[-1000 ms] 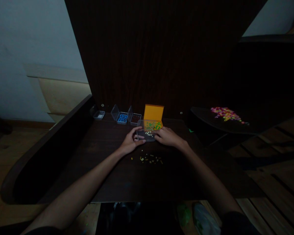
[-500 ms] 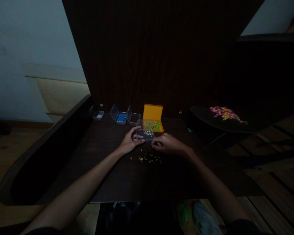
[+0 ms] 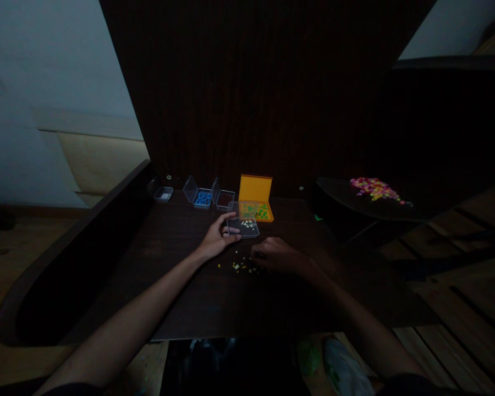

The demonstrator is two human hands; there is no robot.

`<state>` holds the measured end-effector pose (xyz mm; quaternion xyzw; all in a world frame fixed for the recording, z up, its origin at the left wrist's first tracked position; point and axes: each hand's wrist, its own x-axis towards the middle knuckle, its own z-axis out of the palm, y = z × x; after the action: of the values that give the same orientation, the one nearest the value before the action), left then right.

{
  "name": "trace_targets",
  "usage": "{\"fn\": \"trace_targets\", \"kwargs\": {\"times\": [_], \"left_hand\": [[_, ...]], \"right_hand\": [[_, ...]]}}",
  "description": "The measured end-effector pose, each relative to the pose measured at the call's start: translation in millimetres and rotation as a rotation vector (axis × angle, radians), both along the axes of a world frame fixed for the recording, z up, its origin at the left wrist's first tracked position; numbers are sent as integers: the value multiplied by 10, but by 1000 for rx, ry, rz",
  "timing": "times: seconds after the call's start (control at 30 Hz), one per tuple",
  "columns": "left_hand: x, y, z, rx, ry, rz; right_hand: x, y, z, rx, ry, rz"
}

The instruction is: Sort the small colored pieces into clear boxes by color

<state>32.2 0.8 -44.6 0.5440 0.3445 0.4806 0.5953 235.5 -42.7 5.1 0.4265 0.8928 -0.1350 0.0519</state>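
My left hand (image 3: 218, 237) is closed around the left end of a clear plastic box (image 3: 251, 234), thumb at the front and fingers behind. Several small pale pieces (image 3: 247, 224) lie inside it. Its clear lid stands raised at the back. My right hand (image 3: 274, 254) hovers over the right part of a loose scatter of small white and yellow pieces (image 3: 236, 267) on the dark wooden surface. Its fingers are curled together, and whether a piece is between them is too dark to see.
Behind the clear box stands an open orange box (image 3: 256, 190) with green pieces. Left of it are open clear boxes with dark red pieces (image 3: 225, 199) and blue pieces (image 3: 203, 198), then a small clear box (image 3: 164, 193). Colourful beads (image 3: 375, 190) lie on a ledge at right.
My right hand has moved from the clear box's right edge down toward me, over the scattered pieces. My left hand keeps its hold on the box.
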Motion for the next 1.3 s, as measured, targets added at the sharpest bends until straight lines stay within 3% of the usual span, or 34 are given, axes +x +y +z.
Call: {"fn": "trace_targets", "kwargs": {"times": [0.2, 0.37, 0.53, 0.73, 1.0, 1.2, 1.3], "left_hand": [[7, -14, 20, -12, -1, 2], [4, -11, 8, -40, -22, -23], [-1, -19, -2, -47, -50, -81], [13, -18, 0, -44, -87, -85], [18, -30, 14, -85, -85, -84], [20, -14, -3, -73, -93, -98], [10, -4, -7, -51, -91, -85]], "right_hand": [[-44, -66, -9, 60, -31, 9], [-98, -30, 185, 72, 34, 14], [-181, 193, 313, 240, 94, -103], [-320, 432, 201, 325, -117, -142], [-355, 498, 129, 325, -188, -67], [-323, 443, 228, 324, -70, -131], [-300, 365, 274, 240, 113, -68]]}}
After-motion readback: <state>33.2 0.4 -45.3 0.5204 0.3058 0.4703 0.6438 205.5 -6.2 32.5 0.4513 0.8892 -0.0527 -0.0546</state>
